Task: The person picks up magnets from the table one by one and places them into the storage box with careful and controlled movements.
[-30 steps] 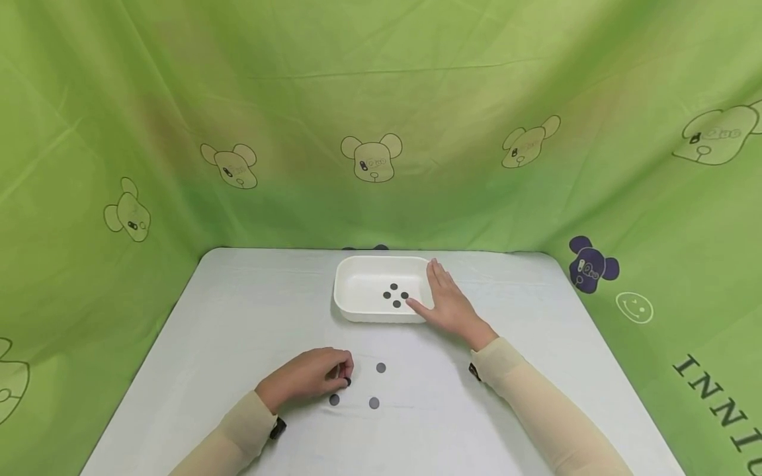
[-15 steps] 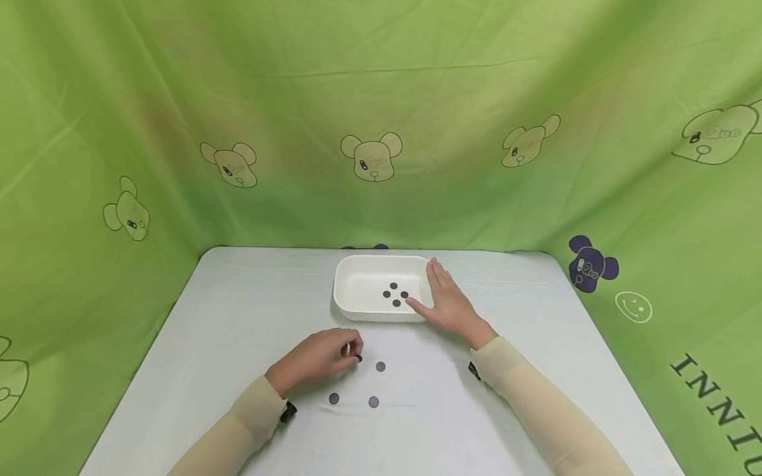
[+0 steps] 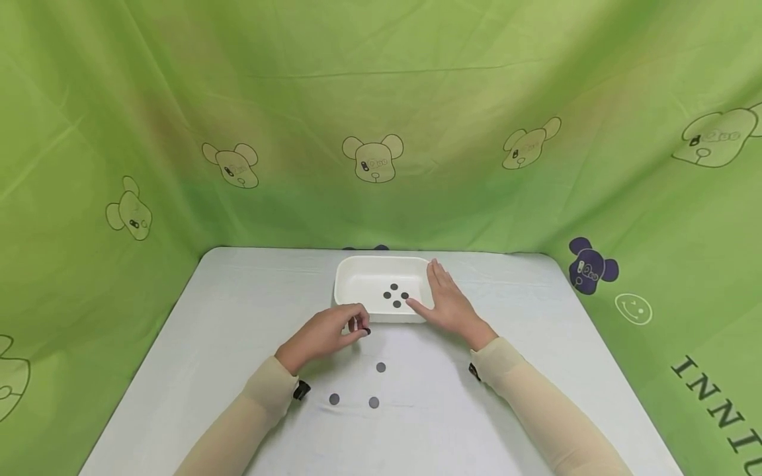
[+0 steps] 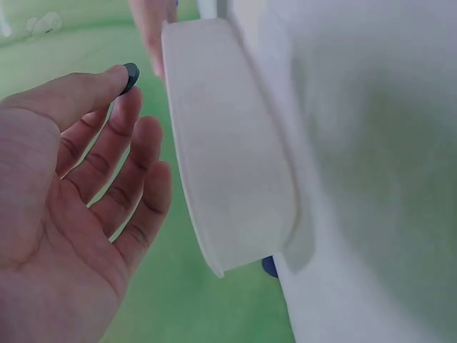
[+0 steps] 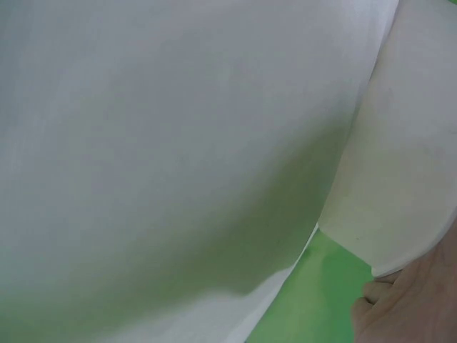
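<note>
A green cloth (image 3: 297, 106) printed with bear faces hangs to the left of, behind and to the right of the white tray (image 3: 360, 285), which sits on the cloth-covered counter (image 3: 238, 297). A black wrist piece (image 3: 301, 390) shows nearer the person than the tray, towards its left; then come three loose discs (image 3: 374, 402), dark and flat, also on the tray's near side. Four inner discs (image 3: 387, 295) lie in the tray's right half. A second wrist piece (image 3: 473, 371) is to the tray's near right. The left grip (image 3: 324, 334) pinches a held disc (image 4: 131, 78) at its fingertips, beside the tray's near wall, which stands between it and the inner discs. The right grip (image 3: 455, 311) holds nothing: its straight fingers lie along the tray's right end, the thumb reaching over the tray close to the rightmost inner disc.
</note>
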Motion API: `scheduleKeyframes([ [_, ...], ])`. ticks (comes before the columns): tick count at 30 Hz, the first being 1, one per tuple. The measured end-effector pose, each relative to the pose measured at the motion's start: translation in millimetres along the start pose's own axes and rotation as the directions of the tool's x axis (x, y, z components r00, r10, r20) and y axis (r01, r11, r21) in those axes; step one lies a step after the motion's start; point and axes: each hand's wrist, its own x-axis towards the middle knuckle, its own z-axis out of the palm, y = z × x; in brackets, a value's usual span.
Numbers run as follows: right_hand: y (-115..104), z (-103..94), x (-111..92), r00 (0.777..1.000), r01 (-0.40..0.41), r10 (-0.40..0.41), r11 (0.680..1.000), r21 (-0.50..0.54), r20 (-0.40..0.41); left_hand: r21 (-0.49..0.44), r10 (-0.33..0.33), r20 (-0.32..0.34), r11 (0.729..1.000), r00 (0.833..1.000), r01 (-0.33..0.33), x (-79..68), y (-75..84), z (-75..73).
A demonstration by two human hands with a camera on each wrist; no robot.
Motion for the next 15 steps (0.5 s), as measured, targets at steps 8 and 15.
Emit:
scheduleKeyframes([
  [8,-0.3,-0.2,-0.2,1.000,0.004,-0.004,1.000,0.004,-0.016,-0.017,-0.033,-0.014,0.999,0.999,0.033,15.4,-4.2,-5.4],
  [15,-0.5,0.2,-0.7,1.000,-0.004,0.004,1.000,-0.001,-0.009,-0.049,-0.065,-0.041,0.997,0.997,0.062,26.1,-5.7,-8.4],
])
